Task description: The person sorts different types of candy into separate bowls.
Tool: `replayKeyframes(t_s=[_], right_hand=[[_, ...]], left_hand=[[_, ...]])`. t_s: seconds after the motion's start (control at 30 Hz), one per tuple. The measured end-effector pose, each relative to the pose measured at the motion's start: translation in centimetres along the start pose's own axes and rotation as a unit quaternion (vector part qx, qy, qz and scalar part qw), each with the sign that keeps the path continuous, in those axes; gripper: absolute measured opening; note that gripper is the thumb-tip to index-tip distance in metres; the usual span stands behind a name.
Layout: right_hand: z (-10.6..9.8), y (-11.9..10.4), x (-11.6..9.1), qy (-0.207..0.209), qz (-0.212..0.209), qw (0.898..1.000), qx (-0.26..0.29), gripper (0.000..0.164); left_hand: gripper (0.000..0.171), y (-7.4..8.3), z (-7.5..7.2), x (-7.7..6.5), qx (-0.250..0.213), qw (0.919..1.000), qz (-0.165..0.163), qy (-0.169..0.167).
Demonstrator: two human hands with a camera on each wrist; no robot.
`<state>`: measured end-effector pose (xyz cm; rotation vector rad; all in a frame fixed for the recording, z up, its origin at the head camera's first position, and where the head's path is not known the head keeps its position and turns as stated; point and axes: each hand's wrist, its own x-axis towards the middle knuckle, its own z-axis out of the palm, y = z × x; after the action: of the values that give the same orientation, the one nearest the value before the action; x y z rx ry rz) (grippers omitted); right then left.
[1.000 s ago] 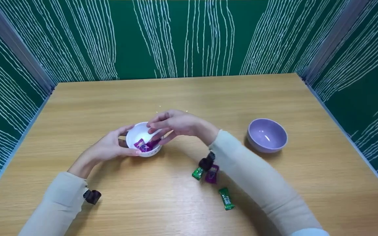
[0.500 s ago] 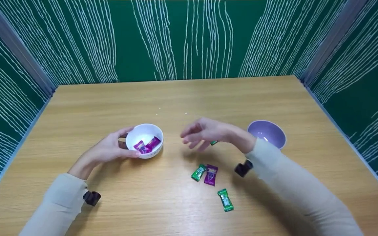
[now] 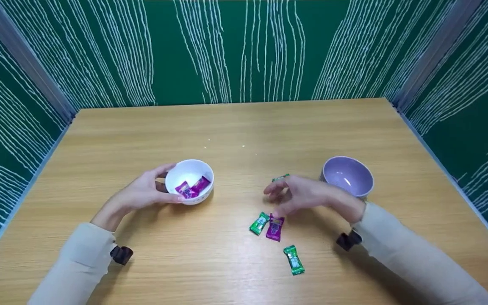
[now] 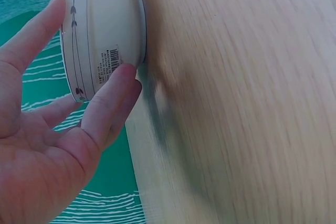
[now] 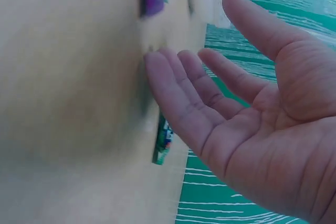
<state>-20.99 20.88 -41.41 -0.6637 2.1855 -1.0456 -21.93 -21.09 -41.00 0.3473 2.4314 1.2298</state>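
My left hand (image 3: pixel 144 190) holds a small white bowl (image 3: pixel 184 171) by its side, thumb near the rim and fingers spread against the wall. Inside lie purple wrapped candies (image 3: pixel 201 185). A patterned band and a barcode sticker show on the bowl (image 4: pixel 113 30) in the left wrist view. My right hand (image 3: pixel 303 195) hovers over loose candies with fingers loosely bent and nothing between them. Under its thumb side lies a purple candy (image 3: pixel 275 229), beside a green candy (image 3: pixel 259 223). Another green candy (image 3: pixel 281 178) is partly hidden beyond the fingers.
A purple bowl (image 3: pixel 347 176) stands to the right, just behind the right wrist. One more green candy (image 3: pixel 294 260) lies nearer the front of the wooden table (image 3: pixel 210 262). Tiny white specks dot the table behind the white bowl. Green panels with white streaks enclose the table.
My right hand has left the white bowl and moved right and toward me, over the loose candies. The purple candies in the bowl are now uncovered. My left hand stays at the bowl.
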Motion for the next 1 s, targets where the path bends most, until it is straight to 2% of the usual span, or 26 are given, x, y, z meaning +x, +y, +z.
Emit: replayKeyframes(t_s=[0.07,0.23,0.5,0.6,0.83,1.0], right_hand=[[0.4,0.5,-0.3,-0.008,0.004,1.000,-0.004,0.060],[1.1,0.9,-0.3,-0.022,0.030,0.999,0.026,0.053],[1.9,0.4,-0.1,-0.007,0.022,0.998,-0.061,0.049],[2.1,0.1,0.0,-0.011,0.026,0.997,-0.072,0.046],[2.2,-0.1,0.4,-0.028,0.042,0.997,-0.056,0.034],[2.2,-0.3,0.6,-0.044,0.060,0.996,-0.053,0.024]], left_hand=[[0.103,0.1,0.0,0.2,-0.001,1.0000,-0.002,0.000],[0.104,0.3,0.0,0.4,-0.002,1.0000,-0.005,0.001],[0.103,0.4,-0.1,0.6,0.001,1.0000,-0.001,-0.003],[0.103,0.4,-0.2,0.4,-0.001,1.0000,-0.003,-0.004],[0.105,0.0,-0.1,0.2,-0.005,1.0000,0.003,0.000],[0.107,-0.3,0.0,-0.1,-0.001,1.0000,-0.006,0.005]])
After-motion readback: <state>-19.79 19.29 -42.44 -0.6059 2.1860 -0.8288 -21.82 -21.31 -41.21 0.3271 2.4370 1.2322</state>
